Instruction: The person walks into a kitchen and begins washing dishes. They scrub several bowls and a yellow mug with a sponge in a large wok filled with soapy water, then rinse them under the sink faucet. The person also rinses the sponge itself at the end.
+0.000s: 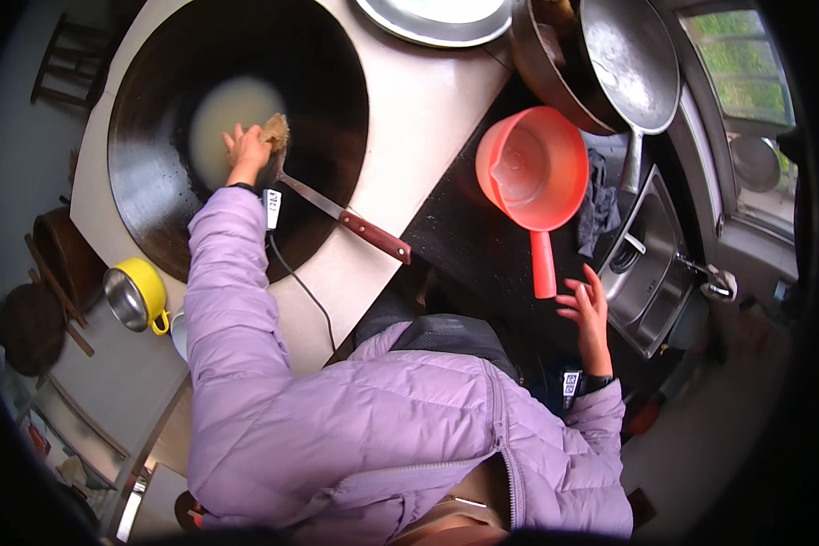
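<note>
A large dark wok (314, 75) set into a pale counter holds a pool of cloudy liquid (235, 112). Over that liquid, my left hand (249, 151) holds a brown scouring pad (275, 130), fingers partly spread. Against the pad rests the metal end of a spatula (310, 194), whose wooden handle lies across the wok's rim. My right hand (589, 310) is raised with its fingers apart and nothing in it, just below the handle of a red plastic dipper (544, 263). The dipper stands on the black counter.
A steel basin (437, 31) and stacked pans (631, 61) stand at the top. Right of the dipper are a dark cloth (597, 205) and a steel double sink (645, 273). A yellow-sided metal mug (136, 297) sits left of my sleeve. A cable runs from my left wrist.
</note>
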Action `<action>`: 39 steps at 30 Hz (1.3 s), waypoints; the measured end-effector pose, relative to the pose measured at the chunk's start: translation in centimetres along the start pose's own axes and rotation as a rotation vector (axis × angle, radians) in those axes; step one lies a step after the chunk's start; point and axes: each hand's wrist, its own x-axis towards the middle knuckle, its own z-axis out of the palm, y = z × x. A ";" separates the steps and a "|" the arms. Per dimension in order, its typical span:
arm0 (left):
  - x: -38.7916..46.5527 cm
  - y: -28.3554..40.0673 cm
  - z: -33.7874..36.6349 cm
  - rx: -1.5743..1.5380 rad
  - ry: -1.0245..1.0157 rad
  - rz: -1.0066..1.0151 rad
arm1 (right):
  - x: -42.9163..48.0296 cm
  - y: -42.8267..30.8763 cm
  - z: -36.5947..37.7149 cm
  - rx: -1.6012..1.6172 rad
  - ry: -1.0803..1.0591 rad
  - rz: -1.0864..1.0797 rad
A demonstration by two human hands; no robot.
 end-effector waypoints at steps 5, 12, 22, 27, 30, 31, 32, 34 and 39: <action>-0.4 -1.5 -3.6 -0.566 0.007 -0.081 | 1.5 -3.4 5.2 0.057 -0.307 -0.008; -3.9 -3.3 -7.5 -1.587 0.064 -0.248 | 1.3 -4.2 7.4 0.308 -0.477 0.086; -3.9 -3.9 -7.6 -1.577 0.376 -0.232 | 2.8 -5.7 10.0 0.249 -0.482 -0.005; -4.6 -3.5 -9.4 -1.962 0.095 -0.431 | 5.3 -6.7 9.9 0.201 -0.493 -0.060; -5.4 -3.0 -10.0 -2.048 -0.097 -0.314 | 5.4 -6.7 9.1 0.196 -0.496 -0.145; -5.7 -2.8 -10.0 -1.961 -0.043 -0.338 | 5.1 -6.6 8.5 0.181 -0.440 -0.135; -5.9 -2.6 -10.0 -1.877 0.036 -0.346 | 4.8 -6.3 7.8 0.178 -0.402 -0.151; -6.1 -2.2 -9.8 -1.853 0.086 -0.331 | 4.0 -5.4 5.8 0.193 -0.317 -0.131; -6.1 -1.9 -9.8 -2.028 -0.024 -0.297 | 1.1 -1.5 0.8 0.299 -0.230 -0.111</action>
